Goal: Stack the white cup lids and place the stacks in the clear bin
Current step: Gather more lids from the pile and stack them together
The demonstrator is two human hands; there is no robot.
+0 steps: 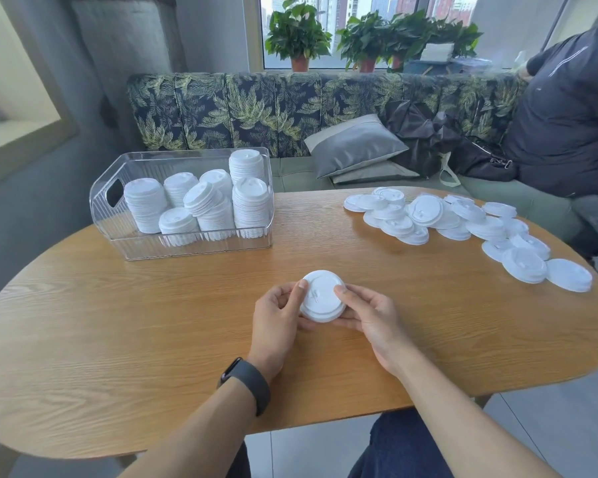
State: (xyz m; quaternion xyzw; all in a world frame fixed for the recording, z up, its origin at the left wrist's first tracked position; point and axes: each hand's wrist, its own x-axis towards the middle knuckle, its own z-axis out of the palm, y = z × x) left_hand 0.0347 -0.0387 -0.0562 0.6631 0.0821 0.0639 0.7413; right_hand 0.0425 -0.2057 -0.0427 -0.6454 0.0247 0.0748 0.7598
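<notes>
while both hands, left hand [281,309] and right hand [369,315], grip a short lid stack [322,300] with curled fingers, loose lids [463,222] lie at two o'clock, clear bin [187,241] at eleven.

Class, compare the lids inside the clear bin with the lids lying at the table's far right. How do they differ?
Lids in the clear bin stand in tall stacks; the loose lids sprawl flat and overlapping. The stacks are walled in; the loose lids lie on bare wooden table. Both are white.

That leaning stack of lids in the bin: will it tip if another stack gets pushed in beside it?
Probably. The leaning stack already tilts against neighbouring stacks, so a nudge may topple it. The lids look thin, light plastic and likely slide easily.
</notes>
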